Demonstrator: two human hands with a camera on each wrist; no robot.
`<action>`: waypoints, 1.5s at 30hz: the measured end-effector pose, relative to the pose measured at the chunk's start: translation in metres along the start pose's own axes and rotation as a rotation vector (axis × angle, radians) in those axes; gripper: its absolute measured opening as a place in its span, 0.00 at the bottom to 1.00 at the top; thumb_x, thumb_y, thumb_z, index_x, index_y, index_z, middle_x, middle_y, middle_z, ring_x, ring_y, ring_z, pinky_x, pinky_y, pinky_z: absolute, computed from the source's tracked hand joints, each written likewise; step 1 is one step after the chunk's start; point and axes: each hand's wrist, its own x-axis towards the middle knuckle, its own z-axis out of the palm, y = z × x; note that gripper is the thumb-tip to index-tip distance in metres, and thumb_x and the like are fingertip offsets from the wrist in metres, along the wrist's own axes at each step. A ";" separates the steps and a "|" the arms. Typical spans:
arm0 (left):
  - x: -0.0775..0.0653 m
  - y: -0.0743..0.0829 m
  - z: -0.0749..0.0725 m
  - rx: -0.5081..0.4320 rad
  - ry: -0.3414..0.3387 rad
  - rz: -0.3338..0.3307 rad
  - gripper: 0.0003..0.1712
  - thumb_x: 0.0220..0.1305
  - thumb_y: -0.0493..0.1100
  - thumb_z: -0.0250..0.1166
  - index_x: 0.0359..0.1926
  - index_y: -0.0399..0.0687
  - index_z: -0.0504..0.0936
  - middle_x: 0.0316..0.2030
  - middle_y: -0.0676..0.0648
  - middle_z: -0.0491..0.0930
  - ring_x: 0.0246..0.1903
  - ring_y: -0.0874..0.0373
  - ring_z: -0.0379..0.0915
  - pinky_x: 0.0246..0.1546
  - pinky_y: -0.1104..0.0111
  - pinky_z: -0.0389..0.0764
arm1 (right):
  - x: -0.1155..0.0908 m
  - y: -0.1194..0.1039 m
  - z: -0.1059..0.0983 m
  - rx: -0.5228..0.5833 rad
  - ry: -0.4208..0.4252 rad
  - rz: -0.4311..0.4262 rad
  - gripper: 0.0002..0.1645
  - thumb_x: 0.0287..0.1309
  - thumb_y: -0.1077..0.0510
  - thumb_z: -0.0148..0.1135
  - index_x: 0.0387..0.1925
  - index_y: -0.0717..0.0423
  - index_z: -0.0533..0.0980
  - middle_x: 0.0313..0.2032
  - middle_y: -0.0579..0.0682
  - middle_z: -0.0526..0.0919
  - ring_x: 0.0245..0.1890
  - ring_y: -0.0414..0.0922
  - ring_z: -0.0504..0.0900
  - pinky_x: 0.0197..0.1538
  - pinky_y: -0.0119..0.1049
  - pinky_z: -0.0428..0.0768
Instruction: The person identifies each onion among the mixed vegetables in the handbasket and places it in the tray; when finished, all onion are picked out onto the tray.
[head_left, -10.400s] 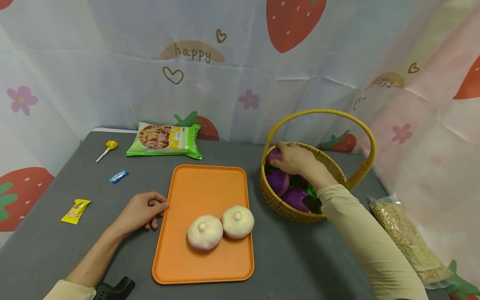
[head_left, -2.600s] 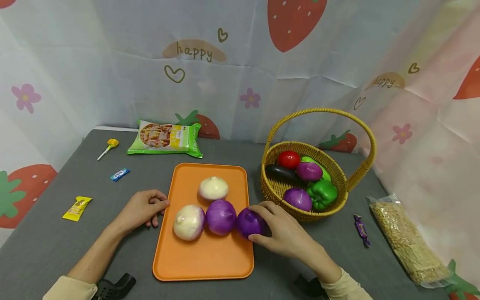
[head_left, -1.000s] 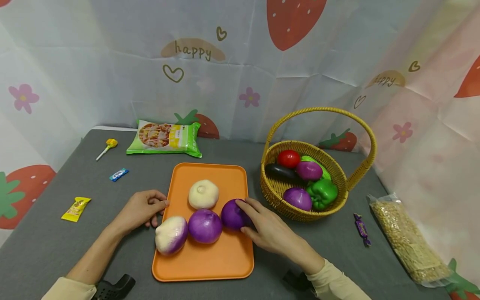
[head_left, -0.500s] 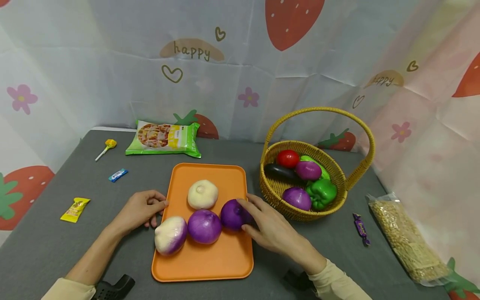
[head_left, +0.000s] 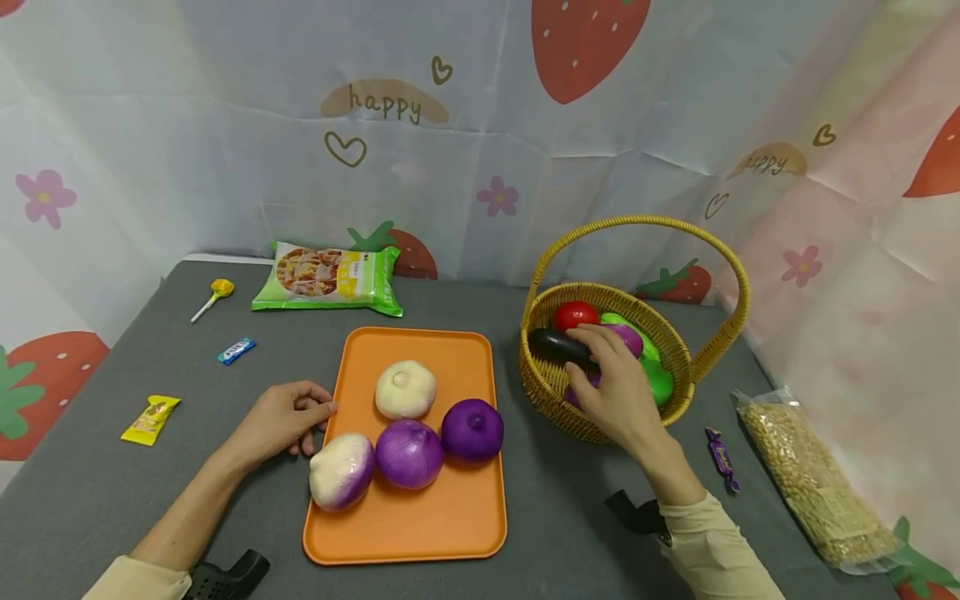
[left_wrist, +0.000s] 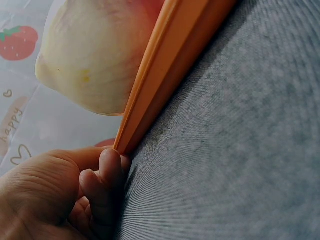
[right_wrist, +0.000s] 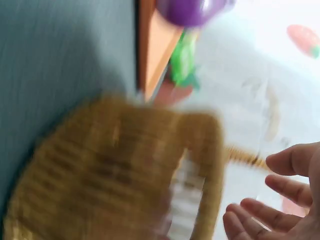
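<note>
My left hand (head_left: 288,417) pinches the left rim of an orange tray (head_left: 405,533), thumb and finger meeting its edge in the left wrist view. Two white-and-purple, turnip-like bulbs (head_left: 406,389) and two purple onions (head_left: 409,453) rest on the tray. One bulb (head_left: 341,472) leans at its left rim. Over the yellow wicker basket (head_left: 551,408) hovers my right hand (head_left: 618,387), fingers spread and holding nothing. Under and around it are a black eggplant (head_left: 558,345), a red tomato (head_left: 575,315), purple onions (head_left: 626,337) and a green pepper (head_left: 657,382), partly hidden by the hand.
Behind the tray lies a green snack bag (head_left: 326,279). To the left are a lollipop (head_left: 213,298), a blue candy (head_left: 237,351) and a yellow candy (head_left: 151,420). A purple candy (head_left: 722,460) and a grain bag (head_left: 817,483) lie on the right. The basket handle (head_left: 645,221) arches high.
Over ten seconds, two purple onions have come onto the tray and its bulbs have shifted. In the last half second my right hand let go of the right onion and moved over the basket.
</note>
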 end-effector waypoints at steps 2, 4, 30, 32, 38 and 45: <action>-0.001 0.000 0.000 0.000 0.001 0.001 0.18 0.70 0.48 0.61 0.48 0.36 0.77 0.28 0.46 0.81 0.16 0.59 0.77 0.16 0.67 0.78 | 0.005 0.015 -0.006 -0.046 0.001 0.055 0.26 0.59 0.61 0.64 0.59 0.60 0.73 0.59 0.60 0.75 0.55 0.57 0.77 0.54 0.55 0.79; -0.001 0.001 0.000 -0.001 0.001 0.008 0.19 0.70 0.49 0.61 0.48 0.36 0.77 0.28 0.46 0.81 0.16 0.59 0.77 0.16 0.67 0.78 | 0.009 0.028 -0.012 -0.101 -0.021 0.107 0.28 0.60 0.60 0.64 0.61 0.61 0.71 0.60 0.64 0.73 0.59 0.61 0.74 0.57 0.59 0.75; -0.002 0.003 -0.001 0.000 0.011 0.007 0.19 0.69 0.49 0.61 0.49 0.36 0.77 0.28 0.45 0.81 0.16 0.59 0.76 0.16 0.67 0.77 | 0.012 0.081 -0.009 -0.266 -0.270 0.232 0.36 0.64 0.56 0.62 0.69 0.61 0.62 0.67 0.72 0.63 0.62 0.70 0.70 0.60 0.65 0.72; -0.001 0.003 -0.001 0.000 0.010 0.010 0.19 0.69 0.49 0.61 0.49 0.36 0.77 0.28 0.46 0.81 0.16 0.59 0.76 0.15 0.67 0.77 | 0.011 0.082 -0.008 -0.262 -0.249 0.221 0.35 0.63 0.57 0.63 0.68 0.61 0.64 0.65 0.72 0.65 0.60 0.69 0.71 0.58 0.64 0.73; -0.002 0.003 -0.001 -0.005 0.004 0.001 0.19 0.70 0.48 0.61 0.49 0.36 0.77 0.28 0.46 0.81 0.16 0.59 0.76 0.16 0.67 0.77 | 0.009 0.078 -0.008 -0.232 -0.193 0.206 0.33 0.63 0.57 0.64 0.67 0.59 0.66 0.64 0.69 0.67 0.60 0.67 0.72 0.57 0.63 0.74; -0.002 0.003 0.000 0.000 0.009 0.003 0.18 0.70 0.48 0.61 0.48 0.36 0.78 0.28 0.46 0.81 0.16 0.58 0.76 0.16 0.67 0.77 | 0.005 0.054 -0.012 -0.174 -0.117 0.149 0.33 0.61 0.54 0.66 0.66 0.56 0.67 0.65 0.66 0.68 0.62 0.65 0.71 0.60 0.64 0.72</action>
